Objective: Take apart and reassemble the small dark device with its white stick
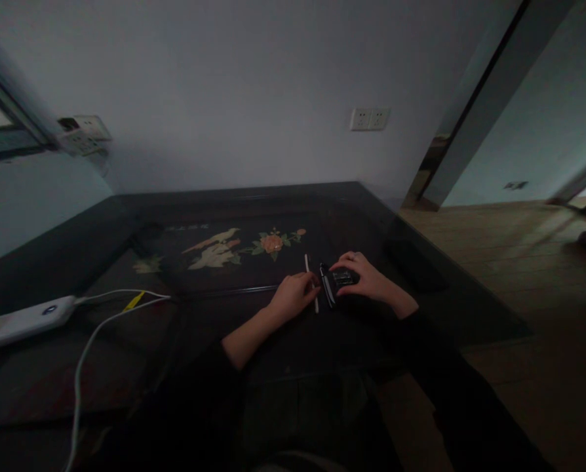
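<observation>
My left hand [295, 293] is closed, its fingers pinched about the middle of a thin white stick [307, 263] that looks like a pen or stylus. The stick's two ends show above and below the fingers. My right hand [366, 278] curves its thumb and fingers around a small dark object with a shiny face [343, 279]. Close against that object, on the left, is a narrow black piece with pale edges [328, 288]; whether the two are joined I cannot tell. Both hands are low over the dark tabletop [273, 341], close together.
A white power strip [27, 321] with a white cable [89, 344] and yellow tag [134, 301] lies at left. Bird and flower decoration [272, 243] marks the table. A dark flat object [413, 264] is right of my right hand. Behind is a wall with sockets [370, 119].
</observation>
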{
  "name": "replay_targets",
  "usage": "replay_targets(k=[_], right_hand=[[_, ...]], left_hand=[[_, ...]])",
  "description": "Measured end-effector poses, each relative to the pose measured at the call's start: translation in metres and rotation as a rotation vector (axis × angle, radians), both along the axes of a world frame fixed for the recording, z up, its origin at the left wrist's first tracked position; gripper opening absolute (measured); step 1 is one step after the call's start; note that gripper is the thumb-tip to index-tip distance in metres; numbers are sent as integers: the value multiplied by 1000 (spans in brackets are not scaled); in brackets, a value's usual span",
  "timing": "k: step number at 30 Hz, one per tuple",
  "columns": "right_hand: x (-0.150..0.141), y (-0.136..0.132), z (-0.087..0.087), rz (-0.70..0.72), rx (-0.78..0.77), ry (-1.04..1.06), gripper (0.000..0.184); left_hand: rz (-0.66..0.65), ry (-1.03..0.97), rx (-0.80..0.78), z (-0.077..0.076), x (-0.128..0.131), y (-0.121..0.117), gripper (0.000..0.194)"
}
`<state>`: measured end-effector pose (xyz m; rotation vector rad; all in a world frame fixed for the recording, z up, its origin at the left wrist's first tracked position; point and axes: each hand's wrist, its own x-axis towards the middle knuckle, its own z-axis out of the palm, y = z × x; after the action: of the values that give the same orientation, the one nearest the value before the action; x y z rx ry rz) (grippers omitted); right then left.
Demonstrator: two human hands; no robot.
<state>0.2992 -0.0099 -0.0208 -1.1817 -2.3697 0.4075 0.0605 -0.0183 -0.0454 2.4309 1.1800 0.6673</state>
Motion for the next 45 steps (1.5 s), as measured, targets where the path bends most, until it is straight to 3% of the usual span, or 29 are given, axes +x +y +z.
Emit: replay_targets(k=[4,12,18,24,29,45], right_hand=[[-13,-4,-2,105,-39,-126,54],[-16,-6,1,145,-86,-172,40],[-15,-5,0,145,-89,-161,38],[-15,-6,-3,137,-85,-175,48],[-16,-4,-6,152,-55,-189,41],[-17,-1,-7,114,-29,-194,43]], left_hand=[[-50,-41,-38,3,-5,2,19],[-151,-48,-68,5,-12,6,25],[-134,-50,-46,3,-10,4,22],[-119,-12,-36,5,-8,3,22],[-113,-6,-14,3,-7,4,22],[-96,-16,8,-1,-6,5,23]])
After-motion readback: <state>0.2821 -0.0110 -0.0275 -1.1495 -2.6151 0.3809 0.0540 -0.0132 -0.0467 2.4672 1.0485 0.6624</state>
